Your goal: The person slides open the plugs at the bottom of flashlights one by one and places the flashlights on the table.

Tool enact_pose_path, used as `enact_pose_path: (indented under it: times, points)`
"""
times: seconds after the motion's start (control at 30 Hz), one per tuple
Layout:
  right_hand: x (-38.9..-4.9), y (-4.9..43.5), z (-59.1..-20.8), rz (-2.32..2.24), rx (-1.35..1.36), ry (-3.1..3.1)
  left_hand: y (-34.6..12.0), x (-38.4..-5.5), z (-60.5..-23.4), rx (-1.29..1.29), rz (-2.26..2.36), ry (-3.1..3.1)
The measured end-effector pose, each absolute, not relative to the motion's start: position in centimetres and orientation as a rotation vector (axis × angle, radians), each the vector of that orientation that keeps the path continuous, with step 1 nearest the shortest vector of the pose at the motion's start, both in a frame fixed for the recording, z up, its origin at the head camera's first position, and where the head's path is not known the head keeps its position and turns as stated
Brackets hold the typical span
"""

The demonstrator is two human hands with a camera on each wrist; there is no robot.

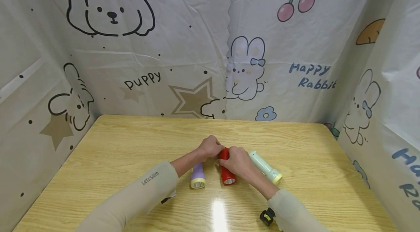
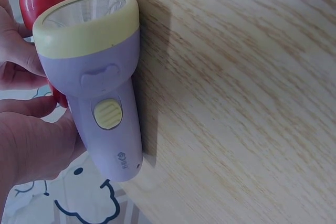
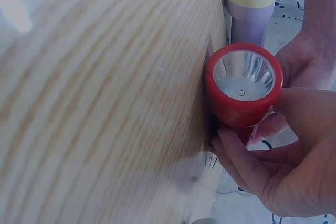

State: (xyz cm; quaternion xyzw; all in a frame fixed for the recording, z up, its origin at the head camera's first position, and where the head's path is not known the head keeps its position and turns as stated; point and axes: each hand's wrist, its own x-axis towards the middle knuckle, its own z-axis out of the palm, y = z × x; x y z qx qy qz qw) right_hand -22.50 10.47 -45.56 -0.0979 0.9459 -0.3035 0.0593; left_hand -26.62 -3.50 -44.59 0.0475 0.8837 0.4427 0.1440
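A red flashlight lies in the middle of the table, its lens end toward me. My right hand grips its body from the right, with fingers curled around behind the red head in the right wrist view. At its far end, my left hand pinches the tail between thumb and fingers; the tail itself is mostly hidden. Just left lies a purple flashlight with a pale yellow head, partly under my left forearm. Its yellow switch faces up in the left wrist view.
To the right of my right hand, a mint green flashlight with a yellow rim lies at a slant. The wooden table is enclosed by a printed cloth at the back and sides.
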Motion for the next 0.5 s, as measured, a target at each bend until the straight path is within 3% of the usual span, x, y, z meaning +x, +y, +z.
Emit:
enact_pose_path:
  times: [0.5]
  points:
    - [-22.47,11.08,-45.29,-0.864,-0.367,2.869,-3.48,-26.50,-44.47,0.118,1.285,2.564]
